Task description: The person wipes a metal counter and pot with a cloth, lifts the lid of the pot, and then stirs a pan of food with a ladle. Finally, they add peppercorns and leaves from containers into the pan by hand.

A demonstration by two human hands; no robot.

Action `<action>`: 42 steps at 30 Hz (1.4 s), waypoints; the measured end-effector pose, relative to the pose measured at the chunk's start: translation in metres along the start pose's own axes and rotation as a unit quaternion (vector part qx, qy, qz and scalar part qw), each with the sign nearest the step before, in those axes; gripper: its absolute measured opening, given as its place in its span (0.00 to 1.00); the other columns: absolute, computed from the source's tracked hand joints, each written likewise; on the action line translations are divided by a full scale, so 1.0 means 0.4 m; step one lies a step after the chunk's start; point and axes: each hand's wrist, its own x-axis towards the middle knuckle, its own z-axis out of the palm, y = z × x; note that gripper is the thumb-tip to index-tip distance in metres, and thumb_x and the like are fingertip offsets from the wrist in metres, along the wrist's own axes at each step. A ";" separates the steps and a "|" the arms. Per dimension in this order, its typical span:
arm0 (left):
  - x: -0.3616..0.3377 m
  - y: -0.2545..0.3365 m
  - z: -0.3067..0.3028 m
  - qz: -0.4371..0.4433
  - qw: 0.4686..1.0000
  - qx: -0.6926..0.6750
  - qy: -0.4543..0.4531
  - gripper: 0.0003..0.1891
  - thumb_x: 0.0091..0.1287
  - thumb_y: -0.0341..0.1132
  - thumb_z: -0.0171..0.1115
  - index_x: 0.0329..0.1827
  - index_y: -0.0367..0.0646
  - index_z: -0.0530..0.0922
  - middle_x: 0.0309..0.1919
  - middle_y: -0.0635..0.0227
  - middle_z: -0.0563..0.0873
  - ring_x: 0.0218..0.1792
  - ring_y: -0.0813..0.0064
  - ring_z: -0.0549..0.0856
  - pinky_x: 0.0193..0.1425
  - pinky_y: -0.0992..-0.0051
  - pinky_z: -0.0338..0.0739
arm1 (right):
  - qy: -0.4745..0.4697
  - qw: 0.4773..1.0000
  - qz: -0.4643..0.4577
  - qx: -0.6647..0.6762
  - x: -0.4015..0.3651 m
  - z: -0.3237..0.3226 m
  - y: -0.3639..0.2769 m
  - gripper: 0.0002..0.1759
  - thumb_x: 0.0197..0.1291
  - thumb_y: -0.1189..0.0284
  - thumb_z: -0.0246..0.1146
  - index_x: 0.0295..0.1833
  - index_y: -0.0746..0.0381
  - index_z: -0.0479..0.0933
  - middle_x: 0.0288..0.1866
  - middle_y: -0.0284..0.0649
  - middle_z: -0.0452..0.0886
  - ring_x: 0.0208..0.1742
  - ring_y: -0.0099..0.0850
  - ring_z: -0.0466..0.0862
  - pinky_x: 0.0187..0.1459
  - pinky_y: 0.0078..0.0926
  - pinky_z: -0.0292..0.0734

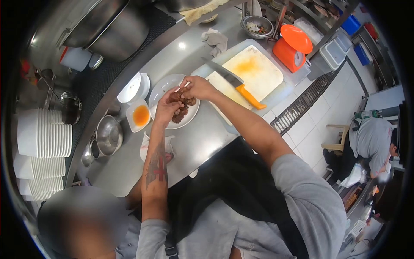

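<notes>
As recorded from the head view, the meat [181, 113] lay heaped on a white plate [160, 90] at the middle of the steel counter [202, 142], just left of the cutting board [261, 69]. It appeared soft, greasy and light, and likely to slip or tear; a fingertip hold at a firm edge was judged best. The left hand [166, 108] and right hand [199, 88] met over the plate, fingers curled close, both pinching one piece of the meat between them. A knife [228, 77] lay on the board. A sauce dish [140, 115] sat just left of the plate. Another person [371, 142] worked at far right.
</notes>
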 end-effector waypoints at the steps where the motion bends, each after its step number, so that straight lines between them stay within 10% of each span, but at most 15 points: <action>1: 0.006 -0.008 -0.007 0.000 1.000 0.006 -0.003 0.10 0.68 0.25 0.66 0.51 0.36 0.82 0.36 0.69 0.87 0.33 0.84 0.84 0.32 0.83 0.74 | -0.016 1.000 0.003 -0.003 -0.005 -0.002 -0.002 0.20 0.48 0.73 0.76 0.47 0.62 0.78 0.39 0.41 0.88 0.41 0.30 0.87 0.44 0.27 0.79; 10: -0.004 -0.060 -0.090 -0.084 0.990 0.091 0.069 0.07 0.67 0.27 0.69 0.47 0.38 0.83 0.35 0.72 0.86 0.30 0.83 0.84 0.32 0.83 0.77 | 0.181 0.963 -0.048 -0.194 0.053 0.052 0.026 0.31 0.49 0.65 0.76 0.61 0.59 0.79 0.43 0.47 0.88 0.47 0.43 0.88 0.50 0.32 0.80; 14: -0.030 -0.024 -0.032 -0.095 0.981 -0.150 0.082 0.07 0.67 0.27 0.69 0.45 0.36 0.84 0.35 0.68 0.87 0.31 0.82 0.84 0.31 0.83 0.77 | 0.191 0.961 -0.064 -0.191 -0.068 -0.006 -0.081 0.33 0.52 0.65 0.75 0.65 0.57 0.78 0.46 0.48 0.88 0.47 0.39 0.88 0.50 0.30 0.81; 16: -0.055 0.023 0.067 -0.070 0.996 -0.052 0.007 0.08 0.67 0.26 0.69 0.47 0.35 0.83 0.39 0.67 0.87 0.34 0.81 0.84 0.36 0.82 0.79 | 0.019 1.000 -0.012 -0.013 -0.196 -0.064 -0.116 0.28 0.54 0.64 0.73 0.62 0.56 0.81 0.46 0.47 0.88 0.44 0.32 0.89 0.50 0.28 0.82; 18: -0.087 0.054 0.185 -0.041 0.997 -0.026 -0.053 0.11 0.67 0.25 0.68 0.50 0.33 0.81 0.40 0.65 0.87 0.34 0.79 0.85 0.40 0.81 0.81 | 0.092 0.984 -0.095 -0.118 -0.312 -0.102 -0.086 0.21 0.59 0.68 0.71 0.58 0.61 0.82 0.45 0.45 0.88 0.42 0.28 0.88 0.50 0.26 0.83; 26: -0.230 0.086 0.614 0.005 0.965 -0.122 -0.230 0.12 0.69 0.26 0.66 0.52 0.32 0.78 0.41 0.64 0.85 0.37 0.77 0.85 0.42 0.76 0.81 | 0.264 0.882 0.012 0.391 -0.859 -0.343 -0.066 0.17 0.68 0.75 0.64 0.60 0.69 0.77 0.50 0.46 0.86 0.48 0.32 0.87 0.53 0.29 0.86; 34: -0.267 -0.145 0.961 0.096 0.934 0.087 -0.333 0.06 0.70 0.29 0.64 0.45 0.37 0.79 0.33 0.69 0.84 0.31 0.79 0.82 0.36 0.77 0.80 | 0.181 0.810 -0.343 0.439 -1.469 -0.483 -0.335 0.13 0.67 0.77 0.64 0.54 0.70 0.75 0.41 0.54 0.86 0.42 0.40 0.89 0.48 0.30 0.84; 35: -0.243 -0.233 0.974 0.090 0.928 0.169 -0.321 0.05 0.71 0.30 0.63 0.44 0.38 0.79 0.29 0.71 0.83 0.29 0.81 0.82 0.36 0.78 0.78 | 0.178 0.795 -0.305 0.494 -1.563 -0.496 -0.414 0.08 0.63 0.75 0.69 0.33 0.68 0.82 0.37 0.54 0.82 0.37 0.42 0.86 0.35 0.36 0.84; 38: -0.233 -0.438 0.989 0.156 0.889 0.315 -0.293 0.08 0.61 0.34 0.66 0.37 0.38 0.81 0.28 0.58 0.87 0.31 0.69 0.87 0.39 0.68 0.81 | 0.084 0.733 -0.528 0.420 -1.628 -0.561 -0.409 0.14 0.53 0.91 0.71 0.46 0.74 0.80 0.45 0.56 0.84 0.46 0.42 0.87 0.48 0.31 0.85; 40: -0.226 -0.587 0.924 0.095 0.853 0.441 -0.263 0.08 0.59 0.36 0.66 0.36 0.41 0.84 0.28 0.58 0.88 0.31 0.65 0.89 0.39 0.66 0.82 | 0.147 0.759 -0.588 0.236 -1.665 -0.628 -0.382 0.09 0.60 0.73 0.73 0.43 0.67 0.87 0.49 0.47 0.87 0.47 0.36 0.79 0.47 0.33 0.71; 42: -0.241 -0.697 0.850 0.062 0.841 0.485 -0.233 0.09 0.56 0.38 0.68 0.34 0.43 0.86 0.29 0.59 0.89 0.33 0.62 0.89 0.40 0.64 0.83 | 0.195 0.785 -0.532 0.251 -1.764 -0.689 -0.356 0.09 0.59 0.76 0.73 0.45 0.67 0.87 0.50 0.50 0.83 0.45 0.35 0.79 0.46 0.30 0.73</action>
